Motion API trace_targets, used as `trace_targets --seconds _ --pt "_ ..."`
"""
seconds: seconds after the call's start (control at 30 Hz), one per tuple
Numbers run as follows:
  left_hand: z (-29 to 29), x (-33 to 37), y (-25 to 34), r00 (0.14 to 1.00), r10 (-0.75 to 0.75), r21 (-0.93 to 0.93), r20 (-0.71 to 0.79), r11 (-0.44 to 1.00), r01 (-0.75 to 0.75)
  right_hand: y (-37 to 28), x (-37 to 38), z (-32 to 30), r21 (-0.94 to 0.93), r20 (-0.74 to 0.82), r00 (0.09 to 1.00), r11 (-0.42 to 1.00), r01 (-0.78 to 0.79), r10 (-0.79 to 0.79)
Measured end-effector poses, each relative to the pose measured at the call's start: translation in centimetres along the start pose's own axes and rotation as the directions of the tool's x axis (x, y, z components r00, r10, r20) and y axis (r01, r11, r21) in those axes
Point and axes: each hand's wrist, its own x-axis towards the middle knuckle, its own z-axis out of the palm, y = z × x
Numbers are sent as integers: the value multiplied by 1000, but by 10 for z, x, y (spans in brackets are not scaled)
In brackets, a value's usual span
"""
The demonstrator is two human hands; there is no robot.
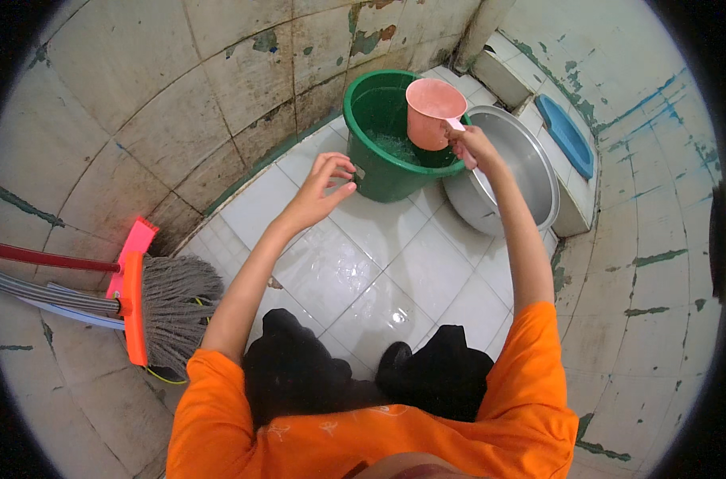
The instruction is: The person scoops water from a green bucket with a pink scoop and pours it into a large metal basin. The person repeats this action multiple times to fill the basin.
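My right hand [475, 149] is closed round the handle of a pink plastic dipper [428, 120]. The dipper is held over the right side of a green bucket [387, 180] with water in it. Left of the bucket, my left hand [327, 188] hovers near its outer wall with fingers apart and curved, holding nothing. A large silver metal basin [531, 148] leans beside the bucket, partly behind my right forearm.
White floor tiles [327, 267] look wet and shiny. A grey string mop [175, 299] with an orange head leans at the left, near a pink brush or broom head [138, 239]. At the right, a blue plastic tray-like piece [565, 136] rests on a tiled ledge [531, 120]. Tiled walls stand close on both sides.
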Motion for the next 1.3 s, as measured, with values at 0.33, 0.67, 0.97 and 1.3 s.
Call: trace_targets --seconds 0.33,0.67,0.97,1.3 --pt "3 -137 154 843 -28 3 538 1000 31 -47 -65 6 -232 101 960 933 277 -260" --pt "23 -132 135 768 25 31 640 998 -58 -50 -187 113 -7 482 871 994 108 -91" --pt "17 -120 131 779 -2 19 628 1000 -13 100 -234 151 -10 668 511 692 -721 542" --pt "10 -110 117 763 -50 8 644 998 59 165 -307 9 102 248 541 533 -840 804"
